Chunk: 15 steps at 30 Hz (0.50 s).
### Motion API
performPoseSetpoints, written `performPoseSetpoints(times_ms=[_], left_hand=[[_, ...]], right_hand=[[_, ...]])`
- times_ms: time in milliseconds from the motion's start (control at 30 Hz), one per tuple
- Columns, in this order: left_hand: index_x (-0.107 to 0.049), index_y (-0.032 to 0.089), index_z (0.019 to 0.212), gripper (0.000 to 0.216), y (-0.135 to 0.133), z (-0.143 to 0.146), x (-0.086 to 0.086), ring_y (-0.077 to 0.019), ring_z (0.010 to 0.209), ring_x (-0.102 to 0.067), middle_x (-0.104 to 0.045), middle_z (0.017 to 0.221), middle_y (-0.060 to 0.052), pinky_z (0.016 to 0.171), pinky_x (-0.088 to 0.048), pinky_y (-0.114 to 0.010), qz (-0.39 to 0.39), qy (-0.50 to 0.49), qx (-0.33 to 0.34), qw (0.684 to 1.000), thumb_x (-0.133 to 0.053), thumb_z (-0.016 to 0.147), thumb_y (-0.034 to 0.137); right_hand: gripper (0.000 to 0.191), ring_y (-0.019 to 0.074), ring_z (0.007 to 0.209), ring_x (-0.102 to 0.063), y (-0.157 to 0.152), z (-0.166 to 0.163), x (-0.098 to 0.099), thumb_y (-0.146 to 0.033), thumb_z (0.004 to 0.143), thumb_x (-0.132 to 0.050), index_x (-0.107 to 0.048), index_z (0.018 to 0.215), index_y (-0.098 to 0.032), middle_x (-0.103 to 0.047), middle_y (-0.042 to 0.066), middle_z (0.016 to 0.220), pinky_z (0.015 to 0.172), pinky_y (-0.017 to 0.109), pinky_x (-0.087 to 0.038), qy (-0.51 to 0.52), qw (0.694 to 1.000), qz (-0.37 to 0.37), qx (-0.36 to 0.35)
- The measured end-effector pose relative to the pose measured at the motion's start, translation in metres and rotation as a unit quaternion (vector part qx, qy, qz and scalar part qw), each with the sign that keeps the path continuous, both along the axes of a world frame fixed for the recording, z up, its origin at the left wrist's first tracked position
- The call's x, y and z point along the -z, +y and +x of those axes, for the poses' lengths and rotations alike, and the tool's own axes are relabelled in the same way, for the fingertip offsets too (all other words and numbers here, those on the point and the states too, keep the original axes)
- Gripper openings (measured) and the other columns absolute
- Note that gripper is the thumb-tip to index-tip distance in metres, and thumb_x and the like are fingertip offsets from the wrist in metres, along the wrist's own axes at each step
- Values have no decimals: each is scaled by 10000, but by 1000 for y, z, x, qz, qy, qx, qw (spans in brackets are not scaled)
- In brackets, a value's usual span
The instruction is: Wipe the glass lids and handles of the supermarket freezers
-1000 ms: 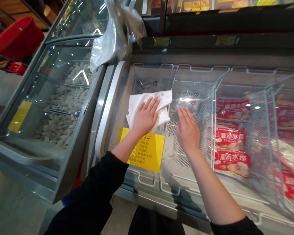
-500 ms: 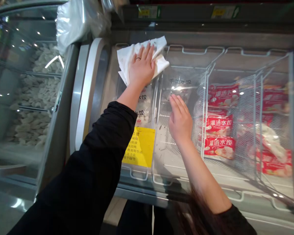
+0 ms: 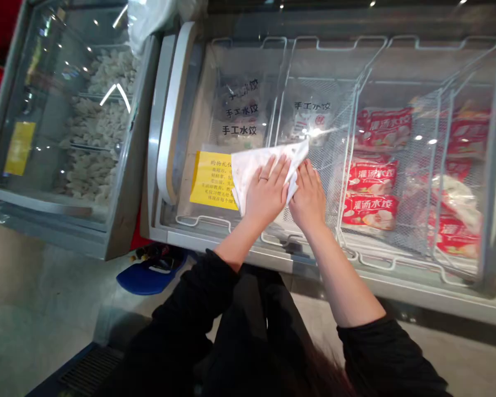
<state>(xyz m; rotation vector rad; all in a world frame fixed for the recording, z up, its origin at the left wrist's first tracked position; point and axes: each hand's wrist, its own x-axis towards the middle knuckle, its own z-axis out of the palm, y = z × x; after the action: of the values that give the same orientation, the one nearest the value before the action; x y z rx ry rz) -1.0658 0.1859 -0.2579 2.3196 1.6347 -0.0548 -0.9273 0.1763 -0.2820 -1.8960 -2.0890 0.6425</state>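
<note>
Our left hand (image 3: 268, 194) lies spread flat on the white cloth (image 3: 247, 165), overlapping the right end of the yellow notice (image 3: 210, 182); farther right, our right hand (image 3: 310, 197) meets the cloth, whether pinching we cannot tell. Even palm pressure should wipe best.

yellow notice (image 3: 210, 179): right end hidden by white cloth (image 3: 250, 165) | plastic bag (image 3: 146, 19): cut by top edge

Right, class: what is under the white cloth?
The yellow notice runs under the left edge of the white cloth; its right end is hidden. Whatever else lies beneath is covered by cloth and left hand.
</note>
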Motion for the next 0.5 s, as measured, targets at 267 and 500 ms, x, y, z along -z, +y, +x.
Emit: performPoseSetpoints(times_ms=[267, 500], left_hand=[[-190, 205, 1718, 670, -107, 25, -20, -226, 1670, -98, -126, 1788, 22, 1339, -254, -452, -40, 30, 48, 998, -338, 1076, 329], [-259, 215, 1702, 620, -97, 6, -20, -175, 1661, -143, -189, 1781, 47, 1343, -250, -402, -10, 25, 108, 994, -274, 1092, 324]], right_hand=[[613, 285, 1615, -314, -113, 29, -11, -278, 1044, -379, -383, 1633, -108, -481, 195, 1648, 1302, 564, -316, -9, 1000, -4, 12], [636, 352, 1600, -328, -121, 21, -11, -296, 1015, -430, -414, 1604, -57, -486, 241, 1629, 1283, 612, -325, -20, 999, 14, 38]])
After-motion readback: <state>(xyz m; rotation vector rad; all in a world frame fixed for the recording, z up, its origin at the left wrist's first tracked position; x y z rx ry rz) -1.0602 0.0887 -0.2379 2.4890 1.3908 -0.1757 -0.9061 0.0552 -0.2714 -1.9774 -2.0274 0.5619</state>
